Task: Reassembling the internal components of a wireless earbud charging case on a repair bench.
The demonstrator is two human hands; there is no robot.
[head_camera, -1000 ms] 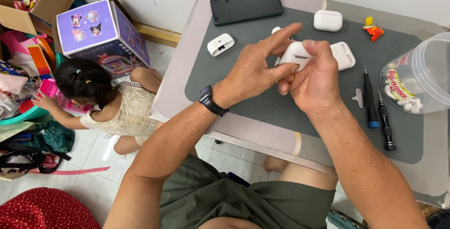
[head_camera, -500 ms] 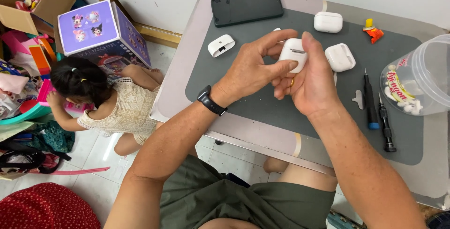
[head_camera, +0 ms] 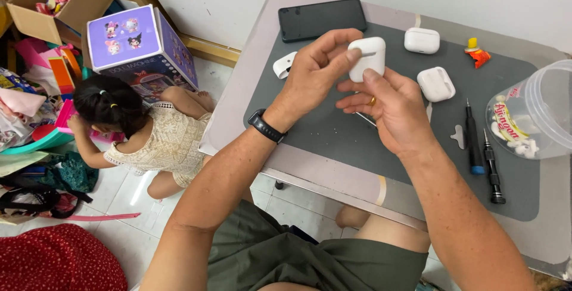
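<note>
Since the white earbud case (head_camera: 367,58) is small, smooth hard plastic, judge it light, rigid and slippery, so you want a pinch across its flat faces, not the rounded corners. Your left hand (head_camera: 316,73) has it raised above the grey mat (head_camera: 333,130), thumb and fingers closed around its left side. Your right hand (head_camera: 390,109) sits just below, thumb tip touching the case's lower edge, other fingers loosely curled; something thin pokes out under them, can't tell what. Hinge and lid seam are probably the weak spots, so avoid twisting there. Count: 3 closed white cases in total, 1 in hand plus 2 on the mat (head_camera: 422,40) (head_camera: 436,83); 1 smaller white part (head_camera: 285,64) by the black phone (head_camera: 322,19); 2 screwdrivers (head_camera: 472,139) (head_camera: 493,169); 1 clear plastic tub (head_camera: 533,112); 1 small orange-yellow item (head_camera: 476,52).
</note>
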